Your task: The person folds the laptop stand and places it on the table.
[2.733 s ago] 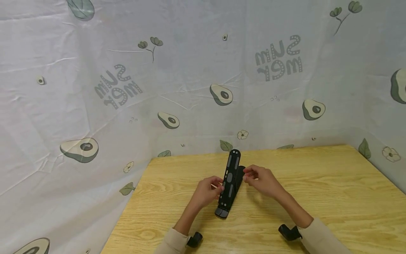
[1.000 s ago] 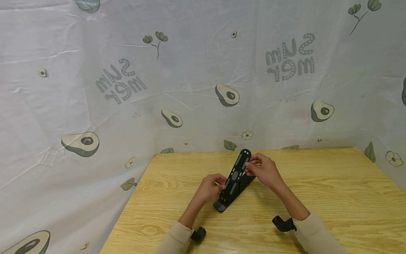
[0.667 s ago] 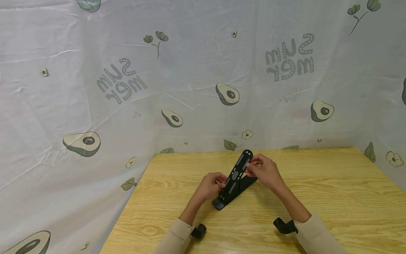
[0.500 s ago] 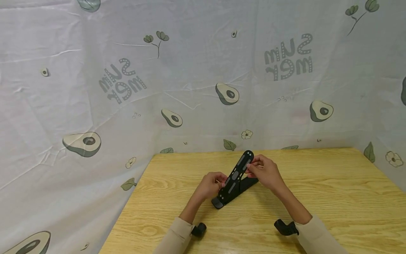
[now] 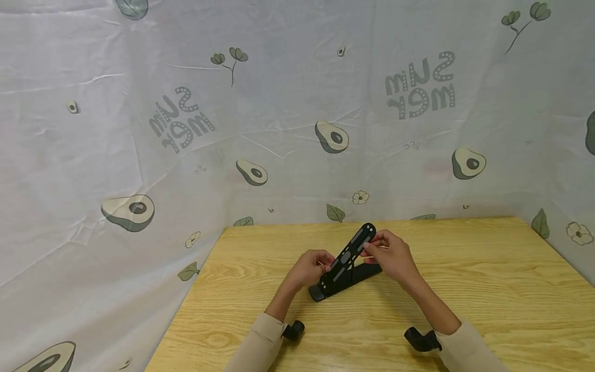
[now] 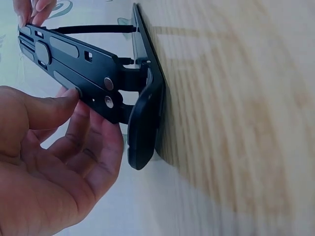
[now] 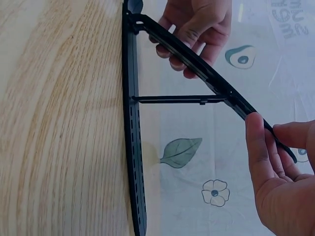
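Note:
A black folding laptop stand (image 5: 346, 257) with grey pads stands partly unfolded near the table's middle. Its lower bar (image 7: 133, 147) rests on the wood, while the upper bar (image 6: 64, 59) slopes up from the hinged end. A thin strut (image 7: 179, 100) spans the two bars. My left hand (image 5: 310, 267) pinches the upper bar near the hinge, thumb on the padded face and fingers behind. Higher up, my right hand (image 5: 392, 257) pinches the same bar close to its raised free end, between thumb and fingers, as the right wrist view shows.
The wooden table (image 5: 465, 289) reaches back to a pale curtain (image 5: 288, 103) printed with avocados and leaves. Black camera mounts sit on both wrists, the left mount (image 5: 294, 330) and the right mount (image 5: 422, 339) above the tabletop.
My right hand has gone from beside the lower bar to pinching the upper bar's free end. The stand has turned clockwise, and its bars have spread further apart. The left hand keeps its hold.

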A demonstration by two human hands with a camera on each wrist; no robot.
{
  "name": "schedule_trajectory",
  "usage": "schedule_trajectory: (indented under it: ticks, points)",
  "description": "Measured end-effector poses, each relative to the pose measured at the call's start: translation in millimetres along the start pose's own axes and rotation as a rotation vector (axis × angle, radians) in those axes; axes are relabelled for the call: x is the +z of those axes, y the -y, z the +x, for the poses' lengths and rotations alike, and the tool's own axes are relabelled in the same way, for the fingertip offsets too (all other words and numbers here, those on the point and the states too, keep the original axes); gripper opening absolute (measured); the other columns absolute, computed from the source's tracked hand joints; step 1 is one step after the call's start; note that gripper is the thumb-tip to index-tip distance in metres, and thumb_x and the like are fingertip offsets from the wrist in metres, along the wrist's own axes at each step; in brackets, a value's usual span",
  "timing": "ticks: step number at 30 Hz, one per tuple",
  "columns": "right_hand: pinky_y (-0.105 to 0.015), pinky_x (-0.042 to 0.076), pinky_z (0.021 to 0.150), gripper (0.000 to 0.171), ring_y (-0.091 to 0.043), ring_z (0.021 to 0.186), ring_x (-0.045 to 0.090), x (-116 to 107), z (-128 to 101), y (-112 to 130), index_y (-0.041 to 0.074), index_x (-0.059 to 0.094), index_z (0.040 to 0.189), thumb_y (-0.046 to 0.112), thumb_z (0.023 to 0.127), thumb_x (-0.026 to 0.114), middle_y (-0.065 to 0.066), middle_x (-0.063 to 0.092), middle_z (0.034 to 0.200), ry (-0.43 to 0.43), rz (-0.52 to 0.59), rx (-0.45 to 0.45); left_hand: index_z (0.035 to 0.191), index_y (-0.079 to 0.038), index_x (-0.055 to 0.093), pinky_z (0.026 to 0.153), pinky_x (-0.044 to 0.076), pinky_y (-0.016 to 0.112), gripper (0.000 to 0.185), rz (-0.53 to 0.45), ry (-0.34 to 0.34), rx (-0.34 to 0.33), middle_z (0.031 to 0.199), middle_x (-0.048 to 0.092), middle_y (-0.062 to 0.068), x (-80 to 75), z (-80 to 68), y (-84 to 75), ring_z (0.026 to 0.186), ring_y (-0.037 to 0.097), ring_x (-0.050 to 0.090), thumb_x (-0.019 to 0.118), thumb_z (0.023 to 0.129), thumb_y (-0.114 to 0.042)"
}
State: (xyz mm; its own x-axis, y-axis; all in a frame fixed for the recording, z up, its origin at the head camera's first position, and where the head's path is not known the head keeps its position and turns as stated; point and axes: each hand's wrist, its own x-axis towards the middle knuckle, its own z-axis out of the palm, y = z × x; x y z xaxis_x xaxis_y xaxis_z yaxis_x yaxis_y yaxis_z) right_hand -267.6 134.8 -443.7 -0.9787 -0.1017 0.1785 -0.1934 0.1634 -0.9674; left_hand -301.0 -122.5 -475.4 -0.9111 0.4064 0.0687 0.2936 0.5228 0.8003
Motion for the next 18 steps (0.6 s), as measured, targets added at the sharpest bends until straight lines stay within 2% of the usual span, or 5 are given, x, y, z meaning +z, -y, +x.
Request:
schedule_trajectory:
  ticks: [5, 10, 18]
  points:
    - [-0.030, 0.068, 0.080, 0.021, -0.014, 0.089, 0.081, 1, -2, 1, -0.008, 0.058, 0.123, 0.007, 0.108, 0.064, -0.025, 0.073, 0.113, -0.002, 0.020, 0.002, 0.118, 0.001, 0.076, 0.070, 0.048, 0.025, 0.023, 0.025, 0.017, 0.008, 0.108, 0.074, 0.017, -1.3, 5.1, 1.7, 0.084, 0.015, 0.059, 0.059, 0.103, 0.005]
    - [-0.038, 0.068, 0.085, 0.022, -0.007, 0.086, 0.079, 2, -5, 3, -0.007, 0.057, 0.123, 0.007, 0.108, 0.064, -0.025, 0.072, 0.114, 0.006, 0.029, 0.013, 0.116, 0.001, 0.076, 0.073, 0.049, 0.025, 0.022, 0.037, 0.026, 0.021, 0.108, 0.074, 0.017, -3.7, 10.1, 2.0, 0.086, 0.015, 0.059, 0.059, 0.104, 0.005]
    - [-0.034, 0.068, 0.084, 0.021, -0.005, 0.087, 0.078, 2, -8, 5, -0.006, 0.057, 0.122, 0.007, 0.108, 0.064, -0.024, 0.072, 0.114, -0.001, 0.029, 0.023, 0.114, 0.000, 0.075, 0.073, 0.047, 0.026, 0.021, 0.006, 0.064, 0.006, 0.105, 0.071, 0.018, -8.0, 16.7, 0.7, 0.085, 0.016, 0.056, 0.057, 0.105, 0.005]
